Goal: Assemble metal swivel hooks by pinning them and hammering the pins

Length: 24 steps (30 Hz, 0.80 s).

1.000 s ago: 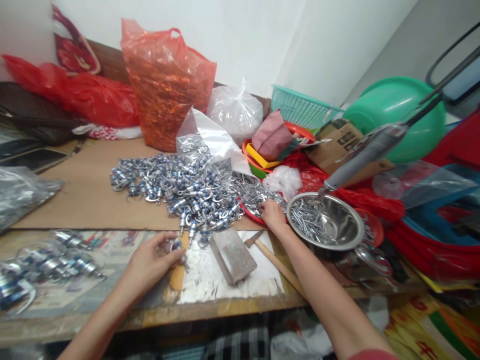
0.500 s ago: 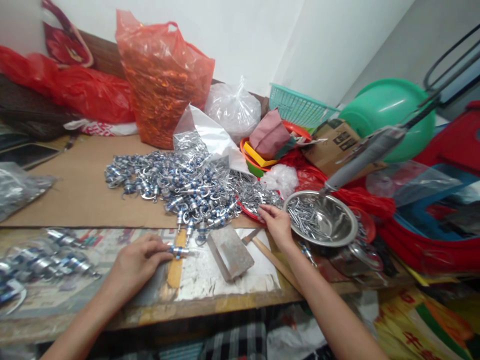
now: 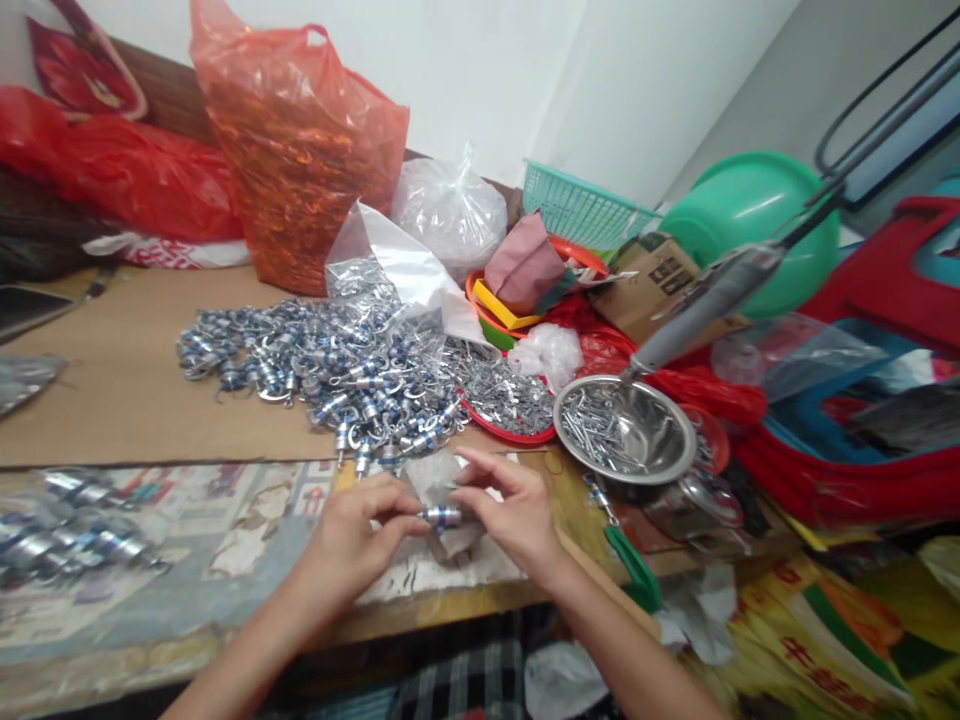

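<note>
My left hand (image 3: 352, 545) and my right hand (image 3: 510, 515) meet over the table's front edge. Between their fingertips they pinch one small silver and blue metal part (image 3: 441, 516). A grey block (image 3: 439, 480) lies just behind it, partly hidden by the hands. Beyond sits a big heap of the same silver and blue parts (image 3: 315, 365) on brown cardboard (image 3: 120, 390). A red tray of small silver pieces (image 3: 501, 395) and a steel bowl of metal pins (image 3: 622, 430) stand to the right of the heap.
A tall orange plastic bag (image 3: 289, 160), a clear bag (image 3: 450, 210) and red bags line the wall. A teal basket (image 3: 581, 210), green basin (image 3: 742, 225), grey tool handle (image 3: 701, 305) and red stools crowd the right. More parts (image 3: 67, 525) lie at the left.
My right hand left the red tray and came to the front. My left hand brought the part rightward to meet it. The view swung slightly right.
</note>
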Motion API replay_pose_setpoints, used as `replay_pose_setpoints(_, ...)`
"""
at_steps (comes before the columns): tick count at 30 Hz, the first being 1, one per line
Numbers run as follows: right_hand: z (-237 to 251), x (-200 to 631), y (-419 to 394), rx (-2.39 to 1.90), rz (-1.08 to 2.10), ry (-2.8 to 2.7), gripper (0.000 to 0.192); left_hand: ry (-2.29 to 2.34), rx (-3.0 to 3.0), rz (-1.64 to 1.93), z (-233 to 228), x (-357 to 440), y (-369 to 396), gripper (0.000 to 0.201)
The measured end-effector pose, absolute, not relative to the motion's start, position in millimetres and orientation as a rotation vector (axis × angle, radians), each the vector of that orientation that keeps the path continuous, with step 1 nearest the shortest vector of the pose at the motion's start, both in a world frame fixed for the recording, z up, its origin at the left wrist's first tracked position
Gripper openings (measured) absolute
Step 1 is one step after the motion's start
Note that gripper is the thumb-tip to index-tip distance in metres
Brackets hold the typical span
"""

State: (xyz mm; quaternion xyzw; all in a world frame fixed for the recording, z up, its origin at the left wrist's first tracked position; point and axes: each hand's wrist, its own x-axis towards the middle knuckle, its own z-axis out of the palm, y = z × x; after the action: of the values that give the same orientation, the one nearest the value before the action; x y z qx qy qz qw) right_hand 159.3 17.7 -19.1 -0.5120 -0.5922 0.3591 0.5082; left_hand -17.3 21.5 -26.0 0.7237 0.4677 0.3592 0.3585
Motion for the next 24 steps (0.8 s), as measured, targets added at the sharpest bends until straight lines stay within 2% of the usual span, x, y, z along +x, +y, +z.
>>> replay_pose_setpoints(2,-23.4,154.9,14.7,-1.210,0.829,-1.512,0.038,1.202,1.925,0.940,-33.0,-10.7,23.4,0.008)
replay_pose_setpoints(8,-26.2,153.0,11.1,-1.223,1.096,-1.345,0.046,1.266,1.987,1.006,-46.5,-9.4,21.3,0.006)
replay_pose_setpoints(13,-24.8,152.2,12.0,-1.194,1.114,-1.379,0.044,1.185,2.004,1.138,-49.0,-7.2,19.9,0.018)
replay_pose_setpoints(18,-25.0,151.4,10.3,-1.210,1.168,-1.363,0.042,1.073,1.985,1.177,-45.9,-6.9,18.9,0.017)
replay_pose_setpoints(20,-25.2,153.3,6.1,-1.233,1.047,-1.441,0.043,1.109,1.875,1.162,-42.3,-7.2,17.5,0.014)
replay_pose_setpoints(22,-26.4,157.5,1.0,-1.193,0.791,-1.626,0.045,1.138,1.717,1.118,-37.6,-7.8,15.9,0.010)
replay_pose_setpoints(24,-28.4,163.4,-3.1,-1.056,0.489,-1.860,0.035,1.138,1.584,1.067,-32.8,-8.6,14.8,0.008)
